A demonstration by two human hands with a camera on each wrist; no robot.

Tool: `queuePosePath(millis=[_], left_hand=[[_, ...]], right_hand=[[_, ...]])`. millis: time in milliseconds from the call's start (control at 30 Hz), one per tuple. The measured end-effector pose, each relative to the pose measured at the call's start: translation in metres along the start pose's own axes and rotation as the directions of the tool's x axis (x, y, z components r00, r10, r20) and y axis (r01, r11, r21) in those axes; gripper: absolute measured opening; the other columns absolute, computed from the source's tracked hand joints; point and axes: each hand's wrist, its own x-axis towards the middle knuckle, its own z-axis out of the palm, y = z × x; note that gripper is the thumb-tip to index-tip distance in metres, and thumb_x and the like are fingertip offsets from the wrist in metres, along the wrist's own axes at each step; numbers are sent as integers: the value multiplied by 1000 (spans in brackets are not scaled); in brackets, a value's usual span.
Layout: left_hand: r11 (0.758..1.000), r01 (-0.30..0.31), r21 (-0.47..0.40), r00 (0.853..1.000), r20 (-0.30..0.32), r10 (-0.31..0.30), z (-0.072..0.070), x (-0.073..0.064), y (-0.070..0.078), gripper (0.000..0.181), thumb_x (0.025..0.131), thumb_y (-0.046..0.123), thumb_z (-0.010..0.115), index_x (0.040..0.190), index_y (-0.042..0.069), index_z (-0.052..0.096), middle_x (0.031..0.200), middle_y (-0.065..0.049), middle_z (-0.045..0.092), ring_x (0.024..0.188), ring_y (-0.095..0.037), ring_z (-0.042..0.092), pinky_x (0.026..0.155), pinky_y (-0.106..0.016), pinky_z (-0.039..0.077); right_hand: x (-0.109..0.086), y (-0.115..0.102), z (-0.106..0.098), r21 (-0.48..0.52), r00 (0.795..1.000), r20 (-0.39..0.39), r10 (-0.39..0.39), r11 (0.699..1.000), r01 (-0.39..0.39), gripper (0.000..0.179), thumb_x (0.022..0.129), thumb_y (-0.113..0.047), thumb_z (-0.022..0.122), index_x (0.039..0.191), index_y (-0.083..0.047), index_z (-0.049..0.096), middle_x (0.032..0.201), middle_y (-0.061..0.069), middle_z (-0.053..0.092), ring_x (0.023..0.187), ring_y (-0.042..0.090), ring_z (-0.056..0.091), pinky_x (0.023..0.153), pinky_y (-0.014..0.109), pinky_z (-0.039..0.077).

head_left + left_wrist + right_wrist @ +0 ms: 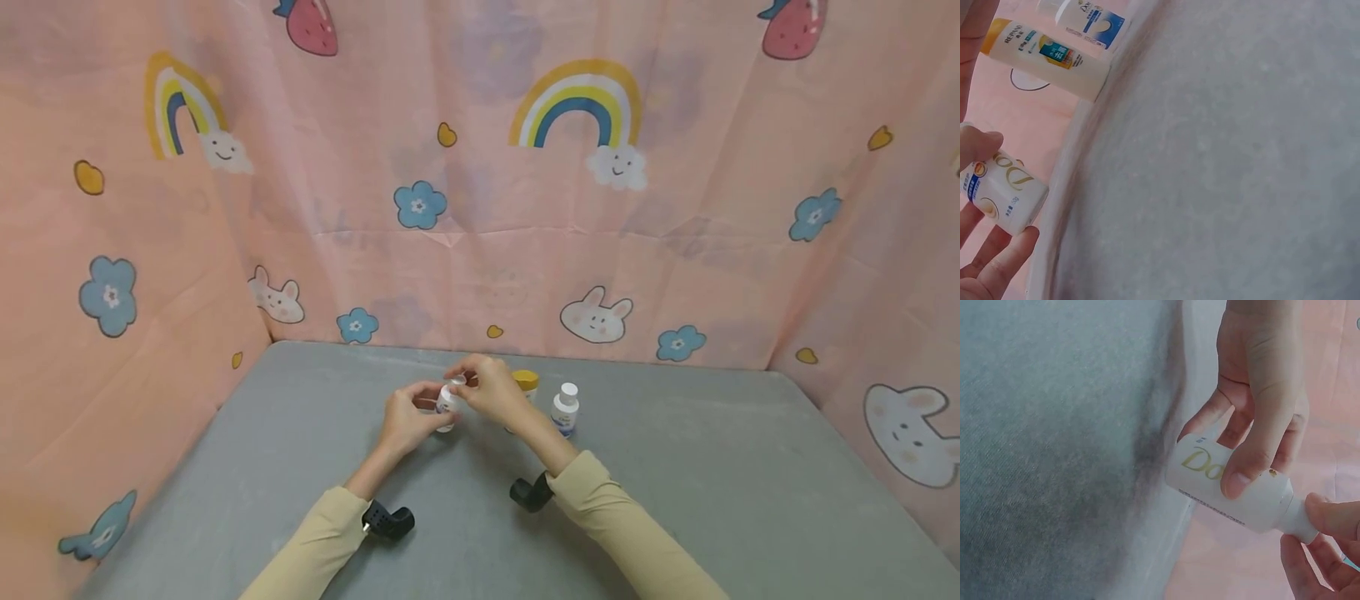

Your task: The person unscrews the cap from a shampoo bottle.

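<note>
Near the far side of the table, my left hand (405, 421) grips a small white bottle (446, 406) with gold lettering, thumb on one side and fingers on the other. My right hand (491, 387) pinches its white cap (1299, 519) between thumb and fingers. The right wrist view shows the cap at the bottle's neck; whether it is loose, I cannot tell. In the left wrist view the bottle's label (1007, 190) faces the camera, while its top is hidden by the thumb and the frame edge.
Right of the hands stand a white bottle with a yellow cap (527, 380), partly behind the right forearm, and a white bottle with a blue label (565, 412). A grey table (712, 483) lies beneath, and a patterned pink curtain (480, 275) hangs along its back and sides.
</note>
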Motion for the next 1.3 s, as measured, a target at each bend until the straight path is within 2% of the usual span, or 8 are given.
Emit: queuePosePath(millis=[200,400,567,700,800,967,1133,1300], left_hand=[[1000,-3,12,999,-34,4,4,-2,1,37,69,15,86,102,9,72,94,-11,73,80,-23,69,67,-30,56],[999,-23,24,997,-71,25,5,-3,2,36,69,16,86,101,9,72,92,-12,73,79,-24,69,64,-29,56],[1000,-22,18,998,-59,23,4,-3,1,36,68,17,87,100,8,72,92,-12,73,78,-23,69,64,-29,56],[1000,12,-25,1000,-26,-13,3,-1,0,38,69,18,86,101,7,71,95,-11,73,79,-22,69,67,-30,56],[998,47,-52,999,-1,-47,4,-1,0,39,69,18,86,104,7,70,96,-11,72,80,-21,69,70,-31,57],[996,59,-60,998,-4,-60,7,1,-1,39,68,15,86,103,6,70,96,-11,72,80,-21,68,71,-31,56],[997,50,-60,999,-10,-51,5,1,-1,38,68,15,86,102,6,71,95,-11,73,79,-21,69,69,-30,56],[1000,1,-21,999,-51,-2,7,-3,2,38,68,14,86,102,7,72,94,-13,73,80,-24,69,69,-33,57]], right_hand=[[0,2,0,24,999,21,39,999,-40,29,87,-8,70,115,-2,66,111,14,68,95,25,66,83,37,56],[0,1,0,-13,998,-8,65,998,-65,27,86,-17,73,110,-4,69,106,10,67,90,22,66,80,34,56],[1,1,2,-33,999,-36,33,999,-34,21,84,-14,74,102,-4,72,99,9,70,84,19,66,75,30,56],[2,0,0,-20,999,-37,5,1000,-5,20,83,-8,74,103,-5,73,100,10,72,83,19,68,73,28,57],[2,-1,-1,0,1000,-17,-1,1000,1,24,83,-5,72,107,-3,72,105,11,72,87,21,69,75,30,57],[2,1,-4,18,999,32,-8,1000,8,27,85,-4,70,112,-3,70,111,12,71,92,23,69,79,29,57],[1,2,-5,34,999,45,-13,999,11,29,86,-4,69,114,-2,68,113,14,69,94,25,69,81,33,57],[1,2,-5,0,999,12,47,999,-47,30,85,-16,73,113,-6,68,111,11,69,94,24,67,81,34,56]])
